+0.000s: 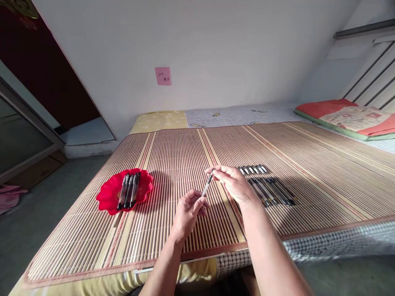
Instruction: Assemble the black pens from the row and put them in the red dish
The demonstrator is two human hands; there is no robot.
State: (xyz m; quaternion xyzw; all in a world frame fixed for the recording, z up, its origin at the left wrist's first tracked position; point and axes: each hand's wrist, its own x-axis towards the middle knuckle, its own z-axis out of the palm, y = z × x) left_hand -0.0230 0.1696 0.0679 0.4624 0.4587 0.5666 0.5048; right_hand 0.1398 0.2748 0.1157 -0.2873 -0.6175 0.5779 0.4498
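Above the middle of the bamboo mat, a slim pen [206,188] with a clear barrel and dark upper end is held tilted between both hands. My left hand [189,209] is closed around its lower end. The fingertips of my right hand [232,181] pinch the dark upper end. To the left, several black-capped pens [128,190] lie side by side in a red scalloped plate [103,195]. Right of my right hand, a row of short dark caps [253,169] lies above a row of pen barrels [273,191], partly hidden by that hand.
The bamboo mat [173,156] covers a bed with a patterned sheet [234,115]. A folded orange and floral quilt [354,117] lies at the far right. On the white wall is a pink note [163,76]. A metal railing [367,29] stands at the right.
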